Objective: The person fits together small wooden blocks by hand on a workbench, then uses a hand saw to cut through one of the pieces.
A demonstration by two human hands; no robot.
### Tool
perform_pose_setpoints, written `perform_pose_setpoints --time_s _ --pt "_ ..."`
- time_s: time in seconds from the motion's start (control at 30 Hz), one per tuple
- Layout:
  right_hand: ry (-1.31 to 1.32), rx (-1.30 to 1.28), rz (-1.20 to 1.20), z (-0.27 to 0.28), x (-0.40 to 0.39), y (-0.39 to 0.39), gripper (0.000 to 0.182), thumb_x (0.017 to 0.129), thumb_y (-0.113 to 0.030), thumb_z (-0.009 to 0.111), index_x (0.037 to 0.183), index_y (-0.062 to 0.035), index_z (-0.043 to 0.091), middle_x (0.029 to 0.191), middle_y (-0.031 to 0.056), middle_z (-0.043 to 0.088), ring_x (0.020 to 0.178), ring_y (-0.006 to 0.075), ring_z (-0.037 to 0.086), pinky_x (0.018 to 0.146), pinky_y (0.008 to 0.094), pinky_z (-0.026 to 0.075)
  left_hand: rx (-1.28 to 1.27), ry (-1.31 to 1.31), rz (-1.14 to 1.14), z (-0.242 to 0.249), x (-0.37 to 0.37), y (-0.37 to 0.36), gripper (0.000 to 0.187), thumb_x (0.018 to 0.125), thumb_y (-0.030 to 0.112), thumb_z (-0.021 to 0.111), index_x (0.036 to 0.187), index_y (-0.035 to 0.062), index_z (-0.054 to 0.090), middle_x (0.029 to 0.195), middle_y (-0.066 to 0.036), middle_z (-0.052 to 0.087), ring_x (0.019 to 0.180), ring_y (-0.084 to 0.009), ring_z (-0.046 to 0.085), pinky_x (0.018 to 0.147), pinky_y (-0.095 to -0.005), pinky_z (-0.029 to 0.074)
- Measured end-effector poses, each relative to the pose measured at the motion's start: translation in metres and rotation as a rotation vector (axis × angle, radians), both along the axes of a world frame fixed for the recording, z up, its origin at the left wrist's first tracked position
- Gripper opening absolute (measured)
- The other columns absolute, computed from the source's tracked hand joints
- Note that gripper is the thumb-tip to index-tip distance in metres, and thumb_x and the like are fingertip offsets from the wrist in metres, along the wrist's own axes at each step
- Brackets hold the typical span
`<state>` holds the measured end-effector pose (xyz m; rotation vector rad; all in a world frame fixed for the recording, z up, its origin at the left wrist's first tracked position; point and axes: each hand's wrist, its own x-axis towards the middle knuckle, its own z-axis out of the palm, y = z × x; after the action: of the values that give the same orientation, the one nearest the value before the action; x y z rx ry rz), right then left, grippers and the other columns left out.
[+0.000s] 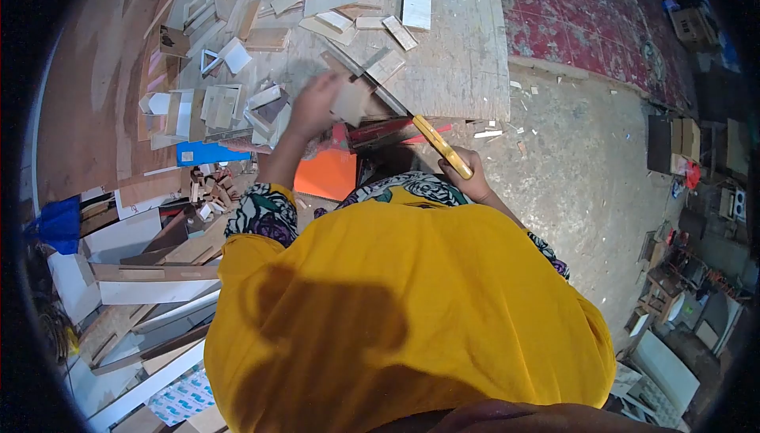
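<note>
My right hand [473,181] is wrapped round the lower end of the yellow handle of a hand saw [439,145]. From there the narrow grey blade [389,99] runs up and to the left over the edge of the work table. A small flat piece of wood [383,66] lies under the blade on the tabletop. My left hand [315,107] is beside the blade, blurred by motion, with its fingers at a pale wood piece [351,104]; I cannot tell whether they grip it.
Several wood offcuts [332,0] are strewn over the wooden work table [467,53]. An orange panel [326,174] shows below its front edge. Boards and scraps [158,282] are heaped at the left. Small chips dot the concrete floor [570,180] at the right.
</note>
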<state>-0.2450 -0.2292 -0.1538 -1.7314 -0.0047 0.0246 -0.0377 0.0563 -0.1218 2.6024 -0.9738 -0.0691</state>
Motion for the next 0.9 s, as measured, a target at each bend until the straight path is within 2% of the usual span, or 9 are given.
perform_pose_setpoints --time_s 0.07,0.17,0.23,0.27,0.33,0.4,0.57,0.67,0.9 --pt "0.004 -0.013 -0.002 0.002 -0.001 0.001 0.008 0.073 -0.003 0.058 0.077 0.0022 0.055 0.067 0.0093 0.053 0.061 0.0166 0.052 0.059 0.0288 0.043 -0.025 0.001 0.214 0.021 0.022 0.01 0.073 0.058 0.012 0.074 0.125 0.0073 0.047 0.126 -0.014 0.046 0.118 -0.0328 0.043 0.1 -0.0382 0.036" --pt "0.043 0.037 -0.002 0.008 -0.001 0.004 0.008 0.072 -0.004 0.057 0.076 0.0021 0.054 0.067 0.0109 0.053 0.061 0.0187 0.053 0.059 0.0297 0.043 -0.156 -0.247 0.392 -0.002 0.072 0.026 0.075 0.06 0.014 0.075 0.126 -0.0004 0.043 0.131 -0.02 0.041 0.122 -0.0327 0.039 0.102 -0.0387 0.033" --pt "-0.049 -0.019 0.022 0.005 0.0 0.003 0.008 0.071 -0.004 0.057 0.075 0.0019 0.054 0.067 0.0118 0.053 0.061 0.0199 0.054 0.058 0.0305 0.043 -0.154 -0.374 0.781 0.007 0.079 0.011 0.074 0.066 0.02 0.073 0.127 -0.0074 0.04 0.133 -0.025 0.037 0.125 -0.0342 0.035 0.104 -0.0391 0.03" --pt "-0.051 -0.021 0.022 0.003 0.001 0.002 0.008 0.071 -0.004 0.057 0.075 0.0019 0.054 0.067 0.0118 0.053 0.061 0.0199 0.054 0.058 0.0305 0.043 -0.07 -0.379 0.627 -0.009 0.076 0.009 0.072 0.071 0.026 0.07 0.125 -0.0109 0.04 0.132 -0.028 0.038 0.124 -0.0365 0.035 0.104 -0.0398 0.03" --pt "-0.036 -0.067 0.02 0.002 -0.001 0.003 0.007 0.071 -0.004 0.057 0.075 0.0011 0.055 0.068 0.0117 0.054 0.06 0.0216 0.055 0.059 0.0308 0.044 -0.202 0.061 0.481 -0.017 0.048 -0.018 0.069 0.071 0.03 0.069 0.124 -0.007 0.044 0.129 -0.027 0.041 0.123 -0.0374 0.037 0.102 -0.0401 0.032" --pt "-0.02 -0.023 0.028 0.014 0.001 0.005 0.007 0.07 -0.004 0.057 0.075 0.0008 0.055 0.068 0.0118 0.054 0.06 0.0222 0.055 0.059 0.0313 0.044 -0.115 0.039 0.316 -0.025 0.015 -0.036 0.061 0.069 0.028 0.07 0.118 -0.003 0.05 0.122 -0.025 0.048 0.118 -0.0371 0.042 0.098 -0.0409 0.036" --pt "-0.055 -0.041 0.054 0.012 0.001 0.005 0.008 0.071 -0.006 0.059 0.075 -0.0004 0.055 0.068 0.0125 0.053 0.059 0.0249 0.055 0.057 0.0328 0.043 -0.339 -0.031 0.37 -0.071 -0.011 -0.057 0.05 0.064 0.019 0.071 0.107 -0.0008 0.054 0.11 -0.022 0.054 0.105 -0.0375 0.049 0.091 -0.043 0.041" --pt "-0.096 -0.154 0.085 0.01 0.002 0.007 0.015 0.073 -0.006 0.065 0.075 0.0011 0.052 0.067 0.0141 0.051 0.058 0.0304 0.052 0.055 0.0346 0.041 -0.338 -0.101 0.4 -0.076 -0.011 -0.066 0.045 0.061 0.012 0.07 0.101 -0.0017 0.054 0.105 -0.021 0.055 0.1 -0.0379 0.051 0.087 -0.0441 0.042" --pt "-0.043 -0.139 0.107 0.017 0.002 0.007 0.019 0.075 -0.015 0.066 0.076 -0.0016 0.053 0.067 0.0144 0.052 0.06 0.0304 0.053 0.056 0.0356 0.041 -0.303 -0.055 0.415 -0.061 -0.016 -0.071 0.041 0.059 0.008 0.069 0.096 -0.0043 0.053 0.101 -0.023 0.055 0.098 -0.0396 0.051 0.085 -0.0444 0.042"
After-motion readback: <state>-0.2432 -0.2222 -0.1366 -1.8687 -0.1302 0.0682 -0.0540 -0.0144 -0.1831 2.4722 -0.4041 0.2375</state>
